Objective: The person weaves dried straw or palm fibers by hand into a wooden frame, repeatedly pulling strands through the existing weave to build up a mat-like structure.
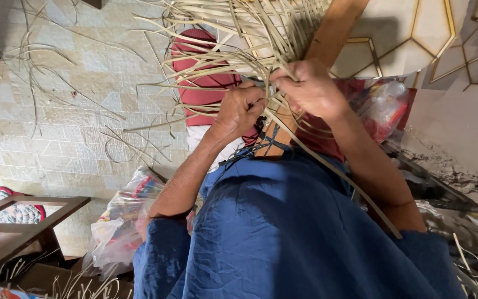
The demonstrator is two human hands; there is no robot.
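Note:
A bundle of pale cane strips (233, 33) fans out in front of me, partly woven together around a brown wooden post (336, 27). My left hand (242, 108) is closed around several strips at the base of the weave. My right hand (308, 88) pinches strips just to its right, with one long strip (338, 177) trailing down over my forearm. Both hands almost touch. My blue garment (283, 238) fills the lower view. The point where the strips meet is hidden by my fingers.
A red stool or container (200, 91) stands behind the strips. Loose cane strips (45, 83) lie on the tiled floor at left. A clear plastic bag (120, 227) sits low left, another bag (383, 105) at right. A wooden frame (23, 221) is at the bottom left.

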